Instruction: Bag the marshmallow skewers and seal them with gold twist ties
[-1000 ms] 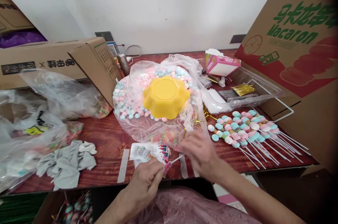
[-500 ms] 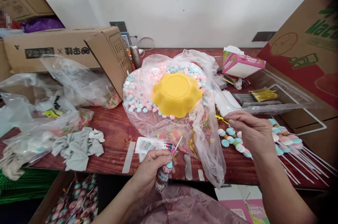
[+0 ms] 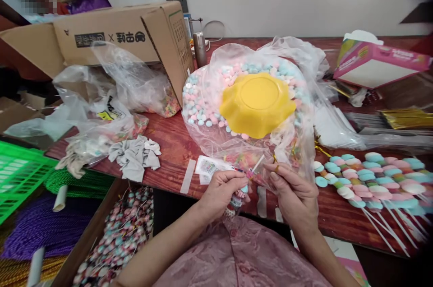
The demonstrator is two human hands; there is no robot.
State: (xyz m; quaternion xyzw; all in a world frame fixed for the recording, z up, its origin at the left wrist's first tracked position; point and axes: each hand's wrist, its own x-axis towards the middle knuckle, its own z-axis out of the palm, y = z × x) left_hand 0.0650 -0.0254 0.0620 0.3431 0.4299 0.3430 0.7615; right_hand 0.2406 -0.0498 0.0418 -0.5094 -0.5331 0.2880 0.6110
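Note:
My left hand [image 3: 225, 192] is closed around a candy skewer [image 3: 236, 201] wrapped in a printed clear bag, near the table's front edge. Its white stick [image 3: 259, 164] points up and to the right from the gathered neck of the bag. Close to that neck, my right hand [image 3: 296, 194] pinches a thin gold twist tie [image 3: 275, 159] between thumb and forefinger. Behind both hands lies a large clear bag of pink, blue and white candies [image 3: 203, 118], with an upturned yellow bowl [image 3: 259, 93] on it. Unwrapped candy skewers [image 3: 375, 178] with white sticks lie right of my right hand.
A cardboard box [image 3: 128, 30] and plastic bags [image 3: 131, 79] stand at left, beside a crumpled grey cloth [image 3: 133, 158]. Below the table edge, a bin holds many wrapped candies [image 3: 111, 233]. A pink carton [image 3: 379, 68] and gold twist ties [image 3: 406, 118] lie at right.
My right hand has moved left from beside the unwrapped skewers to the neck of the wrapped skewer, carrying a gold twist tie. The view has turned left and down. My left hand keeps its hold.

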